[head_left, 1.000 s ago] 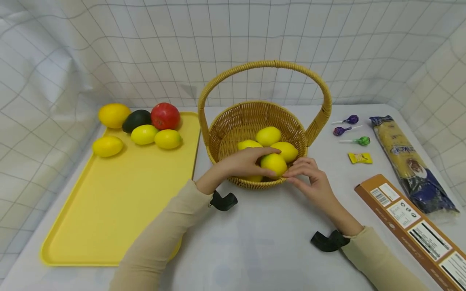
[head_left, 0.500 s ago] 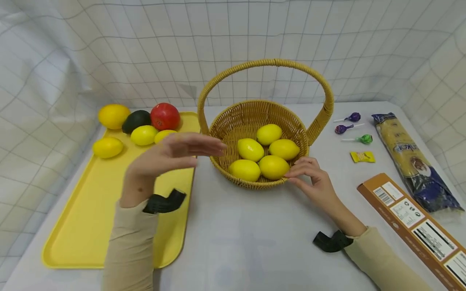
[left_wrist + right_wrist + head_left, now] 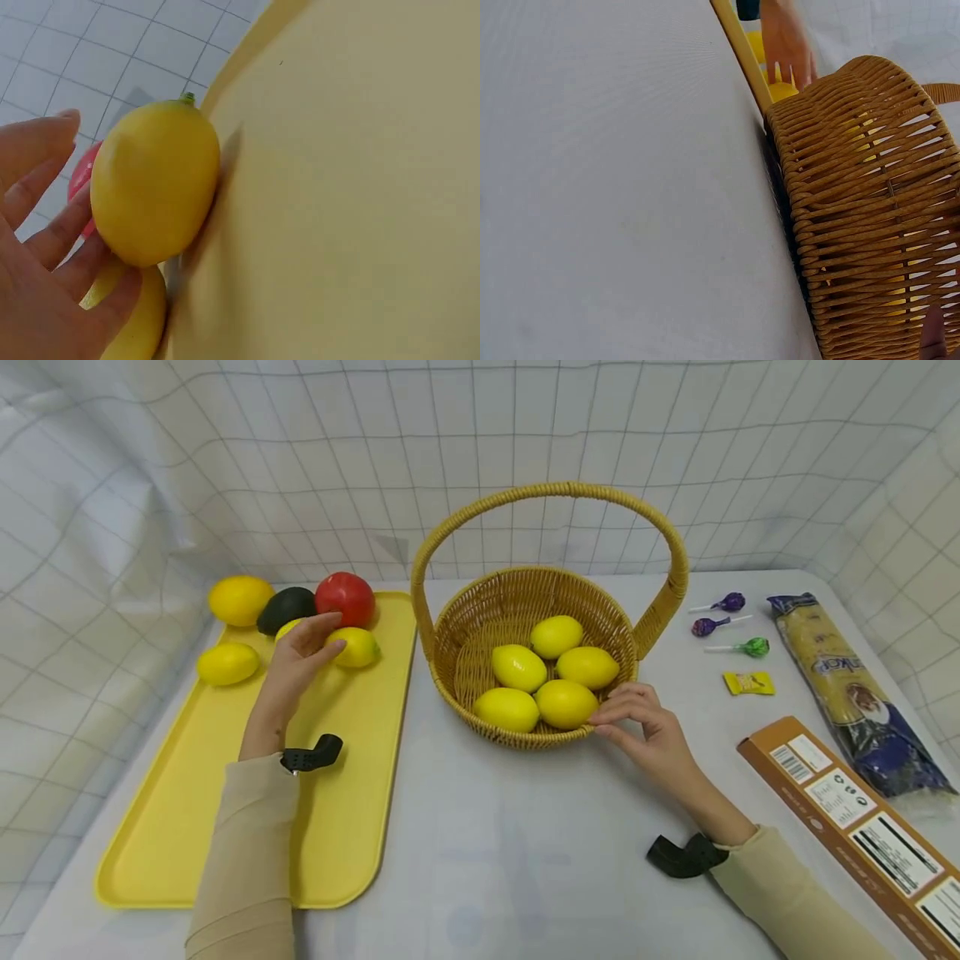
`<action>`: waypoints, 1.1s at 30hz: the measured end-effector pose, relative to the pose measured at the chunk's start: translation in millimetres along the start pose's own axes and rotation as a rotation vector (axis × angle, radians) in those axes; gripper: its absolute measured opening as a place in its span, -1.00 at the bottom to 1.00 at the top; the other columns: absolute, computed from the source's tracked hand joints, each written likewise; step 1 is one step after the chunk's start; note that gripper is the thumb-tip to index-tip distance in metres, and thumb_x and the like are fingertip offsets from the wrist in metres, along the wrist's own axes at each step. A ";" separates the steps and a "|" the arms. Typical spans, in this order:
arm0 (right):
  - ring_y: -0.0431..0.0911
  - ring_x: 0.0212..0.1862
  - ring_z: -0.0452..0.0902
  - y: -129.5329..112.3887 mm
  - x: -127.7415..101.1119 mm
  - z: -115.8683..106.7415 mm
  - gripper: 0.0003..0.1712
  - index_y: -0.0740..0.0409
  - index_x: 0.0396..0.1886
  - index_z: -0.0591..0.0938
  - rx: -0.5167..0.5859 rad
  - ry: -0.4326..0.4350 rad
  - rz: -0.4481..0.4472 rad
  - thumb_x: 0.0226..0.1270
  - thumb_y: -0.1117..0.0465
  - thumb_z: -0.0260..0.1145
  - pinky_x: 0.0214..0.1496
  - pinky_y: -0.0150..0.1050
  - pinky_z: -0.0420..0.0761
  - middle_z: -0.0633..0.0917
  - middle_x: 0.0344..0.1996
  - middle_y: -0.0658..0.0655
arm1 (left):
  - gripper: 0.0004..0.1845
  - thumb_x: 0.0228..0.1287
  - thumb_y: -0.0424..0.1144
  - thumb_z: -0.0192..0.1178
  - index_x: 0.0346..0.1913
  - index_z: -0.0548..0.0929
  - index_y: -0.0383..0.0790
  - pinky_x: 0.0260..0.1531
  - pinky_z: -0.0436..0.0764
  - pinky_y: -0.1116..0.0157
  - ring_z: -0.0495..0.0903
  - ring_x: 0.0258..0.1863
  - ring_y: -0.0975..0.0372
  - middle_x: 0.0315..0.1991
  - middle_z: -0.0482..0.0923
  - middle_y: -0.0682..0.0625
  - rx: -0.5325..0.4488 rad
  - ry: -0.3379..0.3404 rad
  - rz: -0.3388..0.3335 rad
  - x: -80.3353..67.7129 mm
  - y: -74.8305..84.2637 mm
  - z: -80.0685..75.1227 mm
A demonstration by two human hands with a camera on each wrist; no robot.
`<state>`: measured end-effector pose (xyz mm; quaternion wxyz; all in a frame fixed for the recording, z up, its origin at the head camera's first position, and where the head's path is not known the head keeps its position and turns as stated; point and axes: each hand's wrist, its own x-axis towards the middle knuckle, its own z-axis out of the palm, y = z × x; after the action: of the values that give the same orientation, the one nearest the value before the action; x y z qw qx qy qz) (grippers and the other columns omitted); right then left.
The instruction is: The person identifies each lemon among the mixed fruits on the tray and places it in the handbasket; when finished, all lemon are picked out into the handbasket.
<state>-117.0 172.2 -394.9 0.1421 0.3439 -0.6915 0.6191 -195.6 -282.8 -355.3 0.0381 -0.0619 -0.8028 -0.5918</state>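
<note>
My left hand [image 3: 288, 672] is over the far part of the yellow tray [image 3: 348, 827], its fingers spread beside a lemon [image 3: 362, 647]. In the left wrist view, fingertips reach behind this lemon [image 3: 157, 184] while the thumb stands apart from it. Another lemon [image 3: 139, 315] sits below it, partly covered by the fingers. My right hand [image 3: 651, 731] pinches the near right rim of the wicker basket [image 3: 476, 647]. Several lemons [image 3: 517, 668] lie inside. The right wrist view shows the basket's woven side [image 3: 870, 202] and a fingertip [image 3: 933, 334] against it.
A red round fruit [image 3: 347, 598], an avocado [image 3: 287, 610], a larger yellow fruit [image 3: 240, 600] and another lemon [image 3: 228, 664] sit at the tray's back left. To the right lie lollipops [image 3: 753, 647], a yellow candy [image 3: 748, 683], a pasta packet [image 3: 840, 677] and a long box [image 3: 847, 818].
My left hand has let go of a lemon in the basket and moved left to a lemon on the tray. My right hand has stayed at the basket rim.
</note>
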 end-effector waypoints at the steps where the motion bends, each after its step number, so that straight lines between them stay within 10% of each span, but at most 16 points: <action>1: 0.08 -0.03 0.30 -0.2 0.8 -0.2 -0.86 0.28 -0.30 0.69 -0.002 0.000 -0.004 0.23 0.27 0.31 0.11 -0.19 0.25 0.67 -0.28 0.11 | -0.49 0.31 -0.29 0.18 0.27 0.37 -0.38 0.14 0.28 0.33 0.28 0.18 0.03 0.23 0.31 -0.23 0.062 -0.025 -0.009 2.0 -0.3 1.9; 13: 0.11 -0.06 0.29 -14.4 14.0 4.0 -0.86 0.39 -0.34 0.65 0.013 0.003 -0.040 0.23 0.34 0.29 0.07 -0.20 0.24 0.67 -0.31 0.16 | -0.36 0.23 -0.15 0.27 0.33 0.30 -0.18 0.09 0.21 -0.04 0.26 0.06 -0.06 0.24 0.26 -0.21 0.336 -0.233 -0.078 -4.2 7.2 10.9; 19: 0.08 -0.06 0.30 -28.4 20.6 4.7 -0.86 0.39 -0.34 0.65 0.008 0.001 -0.045 0.24 0.34 0.28 0.07 -0.21 0.25 0.67 -0.32 0.15 | -0.42 0.22 -0.23 0.28 0.30 0.37 -0.10 -0.03 0.39 0.23 0.35 -0.03 0.07 0.17 0.34 -0.07 0.210 -0.293 0.019 -30.9 58.6 17.7; 25: 0.10 -0.07 0.29 -28.0 18.6 3.1 -0.90 0.39 -0.34 0.65 0.008 0.007 -0.043 0.22 0.39 0.29 0.06 -0.22 0.26 0.67 -0.32 0.15 | -0.43 0.16 -0.30 0.33 0.25 0.42 -0.18 -0.11 0.48 0.23 0.44 -0.08 0.09 0.13 0.42 -0.02 0.094 -0.512 0.251 -38.0 113.0 74.6; 33: 0.01 -0.04 0.30 -29.1 9.2 5.8 -0.85 0.46 -0.37 0.61 -0.014 0.003 0.032 0.06 0.66 0.26 0.08 -0.26 0.27 0.62 -0.34 0.23 | -0.42 0.10 -0.08 0.37 0.19 0.48 -0.10 -0.15 0.49 0.18 0.45 -0.12 0.18 0.12 0.43 0.08 0.228 -0.303 0.179 -22.1 93.0 145.6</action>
<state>-103.4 164.0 -368.2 0.1353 0.3310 -0.7010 0.6171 -158.6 -117.8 -313.6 -0.0240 -0.2165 -0.8524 -0.4754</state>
